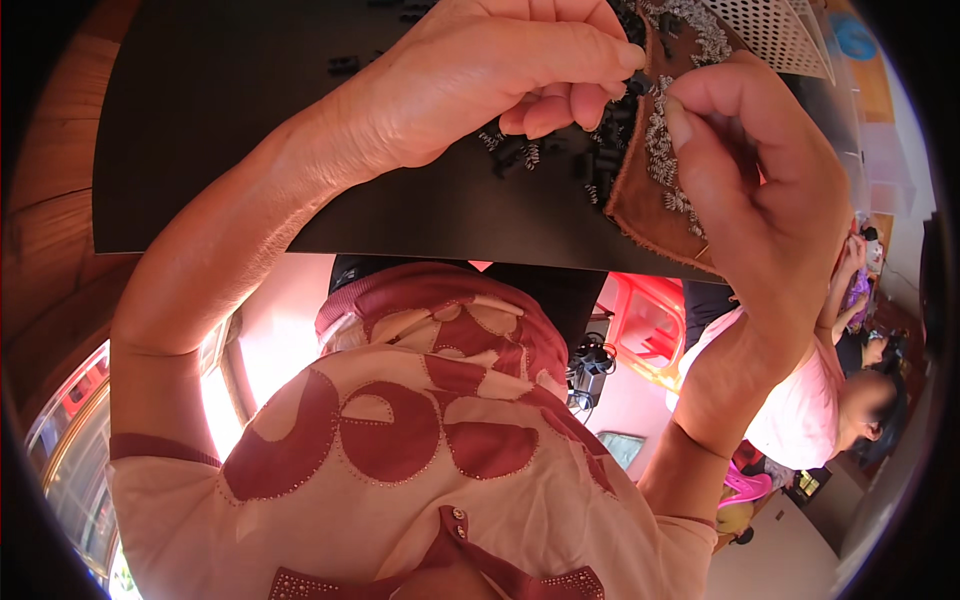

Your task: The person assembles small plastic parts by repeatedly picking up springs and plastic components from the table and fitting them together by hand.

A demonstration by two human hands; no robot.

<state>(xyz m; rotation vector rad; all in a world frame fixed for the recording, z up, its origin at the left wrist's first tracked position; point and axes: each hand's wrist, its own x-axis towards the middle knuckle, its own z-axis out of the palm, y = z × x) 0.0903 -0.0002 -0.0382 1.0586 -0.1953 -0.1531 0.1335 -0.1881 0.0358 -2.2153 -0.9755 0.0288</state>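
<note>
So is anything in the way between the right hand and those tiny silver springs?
Nothing I can see. The right hand is right beside the silver springs spread on the brown cloth, though whether it touches them is hard to tell.

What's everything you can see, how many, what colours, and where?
table: one, black, across the top
cloth: one, brown, table's right side
springs: many, silvery, mostly on cloth
small parts: many, black, on the table
holed container: one, whitish, top right
stool: one, red, past the table
other person: one, pink top, right
clutter: uncounted, mixed colours, lower right
shirt: one, cream and dark red, worn
left hand: one, bare, above table
right hand: one, bare, above cloth
</note>
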